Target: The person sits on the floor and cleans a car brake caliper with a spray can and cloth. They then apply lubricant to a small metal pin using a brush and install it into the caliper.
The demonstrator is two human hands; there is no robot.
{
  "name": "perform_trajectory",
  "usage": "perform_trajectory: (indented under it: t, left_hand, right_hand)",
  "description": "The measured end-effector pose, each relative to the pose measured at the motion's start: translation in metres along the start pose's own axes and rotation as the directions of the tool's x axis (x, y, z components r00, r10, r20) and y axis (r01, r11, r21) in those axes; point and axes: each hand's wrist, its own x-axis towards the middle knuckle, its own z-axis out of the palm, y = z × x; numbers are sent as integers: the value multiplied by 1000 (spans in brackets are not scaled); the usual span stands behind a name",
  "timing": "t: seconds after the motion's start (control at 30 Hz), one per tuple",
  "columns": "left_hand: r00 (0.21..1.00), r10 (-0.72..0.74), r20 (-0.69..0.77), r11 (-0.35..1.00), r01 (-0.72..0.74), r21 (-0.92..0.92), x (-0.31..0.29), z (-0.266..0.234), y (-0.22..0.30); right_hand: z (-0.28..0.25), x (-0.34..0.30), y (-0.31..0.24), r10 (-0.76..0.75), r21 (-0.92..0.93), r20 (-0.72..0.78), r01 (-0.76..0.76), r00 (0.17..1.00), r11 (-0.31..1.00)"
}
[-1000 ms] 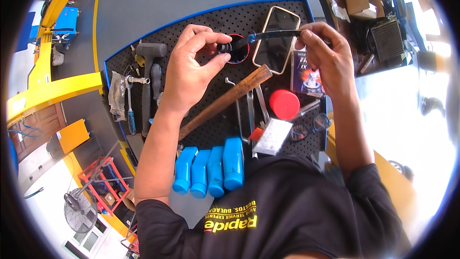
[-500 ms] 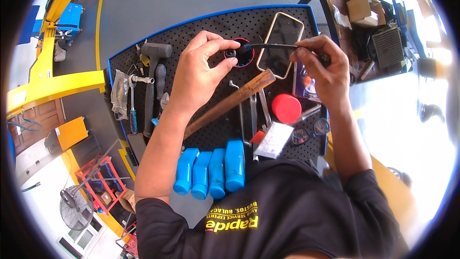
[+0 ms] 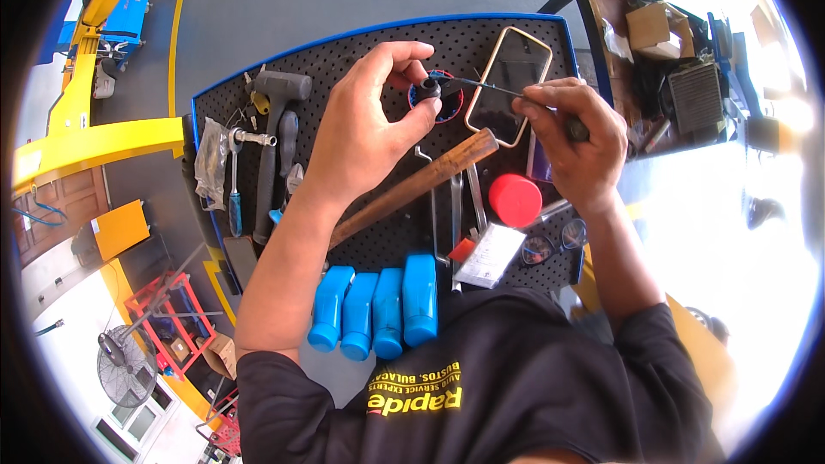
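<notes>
My left hand [image 3: 369, 120] pinches a small black ring-like part [image 3: 429, 88] between thumb and fingers, with its open end facing up. Closed round the dark handle of a thin, screwdriver-like tool [image 3: 490, 87], my right hand [image 3: 580, 133] holds it almost level. The tool's dark tip is at the part's opening; whether it touches is too small to tell. Behind and below the left fingertips stands an open red-rimmed tub [image 3: 461, 103], partly hidden. A round red lid [image 3: 516, 200] lies nearer to me. A phone in a pale case [image 3: 507, 90] lies under the tool.
On the blue-edged perforated black tabletop [image 3: 361, 51] lie a wooden handle [image 3: 421, 182], a black mallet [image 3: 282, 86], a ratchet [image 3: 235, 176], wrenches [image 3: 473, 198], glasses [image 3: 554, 245] and a white packet [image 3: 491, 255]. Several blue bottles [image 3: 388, 309] are close to me. A cart [image 3: 619, 9] stands at far right.
My left hand has moved slightly right with the black part and tilted it upward. The tool's tip has come closer to the part's opening, and its shaft now slopes more.
</notes>
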Motion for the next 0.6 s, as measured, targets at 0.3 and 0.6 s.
perform_trajectory:
  t: [0.3, 0.6]
  left_hand:
    - [998, -63, 27, 990, 66, -129, 3, -2, -2]
    - [999, -21, -26, 989, 17, -146, 5, 3, -3]
  right_hand:
    - [-1, 6, 0, -240, -144, 65, 247, 969, 958]
    - [-19, 16, -1, -422, -171, 249, 468, 872, 867]
